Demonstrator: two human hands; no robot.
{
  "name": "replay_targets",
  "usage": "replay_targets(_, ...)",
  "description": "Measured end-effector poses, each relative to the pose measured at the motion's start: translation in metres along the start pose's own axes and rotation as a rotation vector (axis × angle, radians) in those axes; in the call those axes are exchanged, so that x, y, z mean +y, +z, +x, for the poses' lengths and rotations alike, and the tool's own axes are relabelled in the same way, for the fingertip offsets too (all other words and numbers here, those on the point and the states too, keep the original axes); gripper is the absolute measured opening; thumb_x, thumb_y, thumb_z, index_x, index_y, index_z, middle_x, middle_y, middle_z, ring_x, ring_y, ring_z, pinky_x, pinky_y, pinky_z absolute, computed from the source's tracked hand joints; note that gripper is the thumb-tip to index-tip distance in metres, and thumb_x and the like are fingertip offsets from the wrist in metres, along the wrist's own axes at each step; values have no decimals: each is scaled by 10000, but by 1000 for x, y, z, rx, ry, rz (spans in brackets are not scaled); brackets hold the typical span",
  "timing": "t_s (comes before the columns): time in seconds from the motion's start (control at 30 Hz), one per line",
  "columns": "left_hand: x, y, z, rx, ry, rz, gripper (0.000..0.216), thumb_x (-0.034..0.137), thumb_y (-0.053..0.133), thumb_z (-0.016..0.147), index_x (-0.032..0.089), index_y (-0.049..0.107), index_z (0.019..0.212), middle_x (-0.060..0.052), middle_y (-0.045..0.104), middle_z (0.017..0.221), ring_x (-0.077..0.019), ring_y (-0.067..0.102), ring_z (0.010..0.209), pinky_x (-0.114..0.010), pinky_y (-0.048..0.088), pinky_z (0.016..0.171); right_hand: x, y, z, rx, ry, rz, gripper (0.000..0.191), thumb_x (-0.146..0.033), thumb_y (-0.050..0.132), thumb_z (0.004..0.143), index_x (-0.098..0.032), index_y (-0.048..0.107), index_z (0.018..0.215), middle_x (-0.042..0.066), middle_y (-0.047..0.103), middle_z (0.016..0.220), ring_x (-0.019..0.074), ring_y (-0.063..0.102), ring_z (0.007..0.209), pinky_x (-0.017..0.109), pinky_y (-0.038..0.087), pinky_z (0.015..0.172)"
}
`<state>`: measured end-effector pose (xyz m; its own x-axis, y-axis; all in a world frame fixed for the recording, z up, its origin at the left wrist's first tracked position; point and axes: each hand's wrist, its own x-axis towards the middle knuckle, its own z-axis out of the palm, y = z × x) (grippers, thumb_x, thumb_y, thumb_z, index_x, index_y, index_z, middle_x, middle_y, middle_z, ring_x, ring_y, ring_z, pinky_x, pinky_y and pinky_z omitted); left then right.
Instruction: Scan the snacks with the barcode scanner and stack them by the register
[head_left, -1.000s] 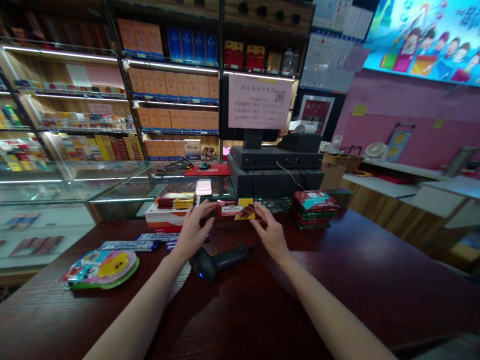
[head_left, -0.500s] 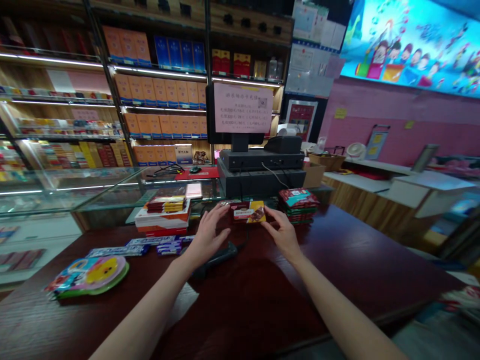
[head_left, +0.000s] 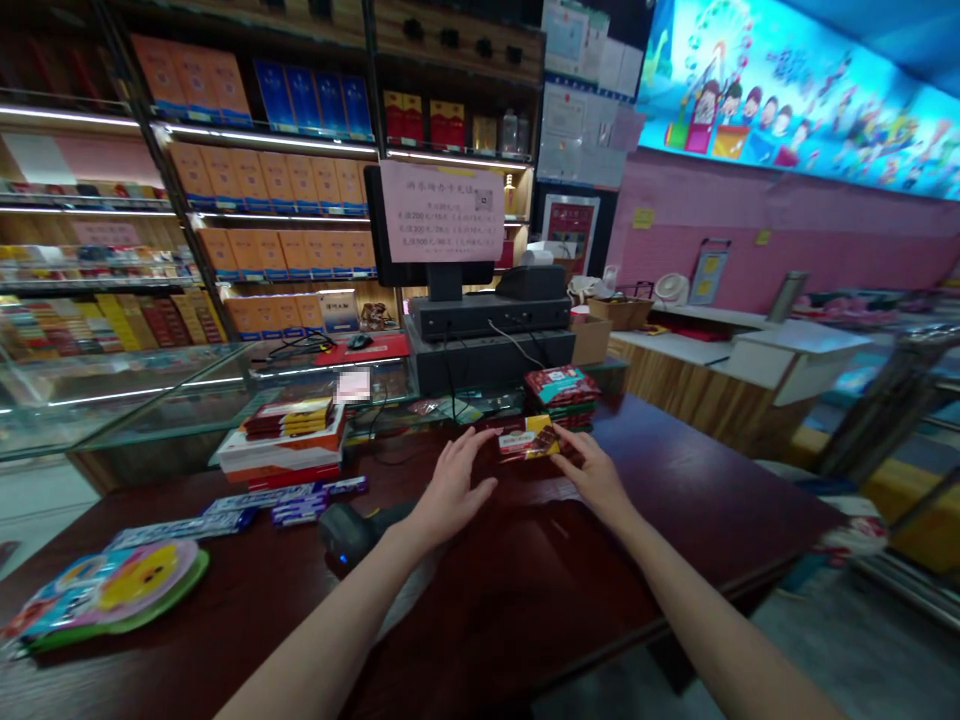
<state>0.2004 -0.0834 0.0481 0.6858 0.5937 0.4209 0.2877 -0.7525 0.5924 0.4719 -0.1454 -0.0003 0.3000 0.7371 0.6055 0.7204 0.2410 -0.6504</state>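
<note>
My right hand pinches the right end of a chocolate bar in a red and yellow wrapper with chocolate pictured on it. The bar is held just over the dark counter. At its left end are the fingertips of my left hand, fingers stretched and thumb apart; I cannot tell whether they touch the wrapper. A black barcode scanner lies left of my left wrist, partly hidden by the forearm. Behind the bar rises a stack of red and teal packets.
Similar red and yellow bars lie on a white and orange box at left. Purple packs and a colourful cartoon-face package lie nearer. A cash register base with monitor stands at the back, beside a glass display case.
My view has turned to the right. Both hands and the chocolate bar have shifted right over the counter, nearer to the packet stack. More of the barcode scanner shows now.
</note>
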Motion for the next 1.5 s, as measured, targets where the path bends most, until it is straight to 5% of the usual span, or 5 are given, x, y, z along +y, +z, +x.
replay_targets(0.27, 4, 53, 25, -93, -17, -92, 763, 199, 618, 811, 235, 330, 1517, -107, 376, 1598, -288, 271, 1514, -546, 187, 1246, 39, -38, 1, -92, 105, -174, 500, -305, 613, 809, -230, 657, 1302, 47, 630, 970, 218, 622, 892, 362, 511, 833)
replay_targets(0.67, 18, 106, 60, -260, -213, -110, 911, 339, 565, 800, 196, 124, 1584, -111, 473, 1542, -267, 199, 1538, -608, -56, 1226, 84, -61, 4, -170, 281, -462, 447, -331, 627, 835, -192, 699, 1254, 80, 676, 932, 232, 641, 880, 348, 496, 824)
replay_targets(1.5, 14, 135, 79, -320, -257, 6, 1060, 501, 530, 794, 128, -58, 1594, -129, 307, 1633, -274, 97, 1560, -554, -41, 1247, 84, -63, 21, -316, 479, -766, 438, -468, 505, 945, -310, 663, 1321, 125, 659, 1243, 341, 582, 1191, 452, 467, 932)
